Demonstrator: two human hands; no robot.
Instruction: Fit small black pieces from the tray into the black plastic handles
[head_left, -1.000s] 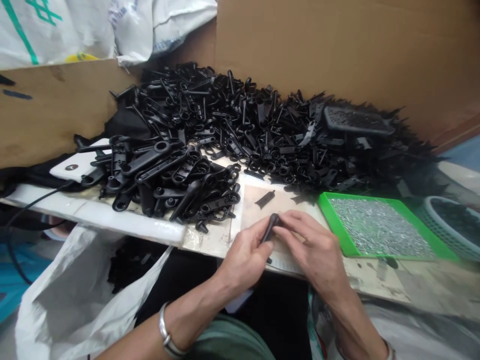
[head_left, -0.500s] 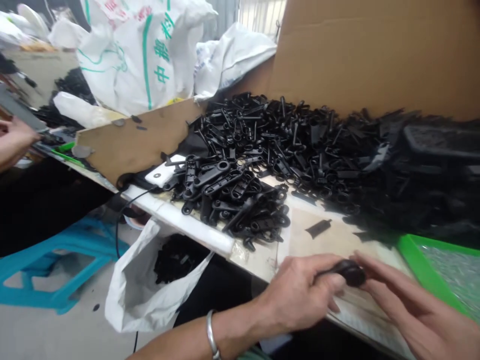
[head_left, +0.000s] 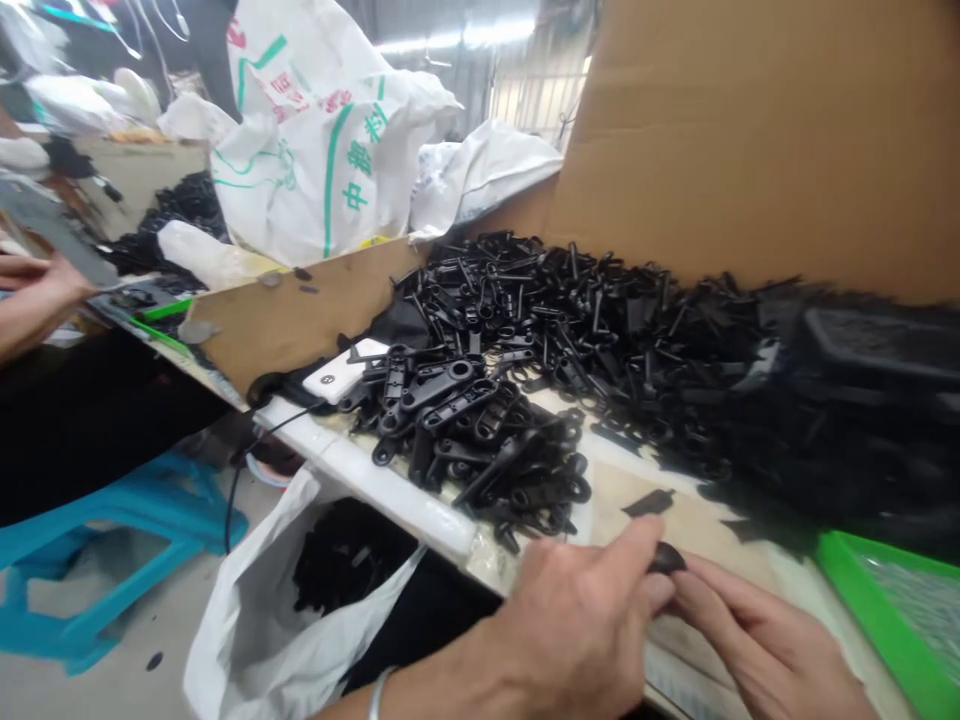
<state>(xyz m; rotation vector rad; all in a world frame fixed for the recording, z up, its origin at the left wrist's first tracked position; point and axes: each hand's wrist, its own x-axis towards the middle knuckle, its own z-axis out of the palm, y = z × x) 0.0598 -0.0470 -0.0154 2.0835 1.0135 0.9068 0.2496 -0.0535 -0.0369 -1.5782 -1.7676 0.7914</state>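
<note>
Green tray (head_left: 862,612) holds silvery pieces (head_left: 926,605), white sack (head_left: 236,610) black parts (head_left: 349,555); left hand (head_left: 577,620) and right hand (head_left: 765,635) pinch one dark piece (head_left: 666,559).

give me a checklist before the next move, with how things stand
1. Black part held in the left hand: ok.
2. Right hand gripping that part too: cannot tell, its fingers are at the end.
3. Flat black piece clear of the left hand: cannot tell, they overlap in view.
4. Green tray fully in view: not ok, cut off.
5. White bag open: ok, dark pieces inside.
</note>
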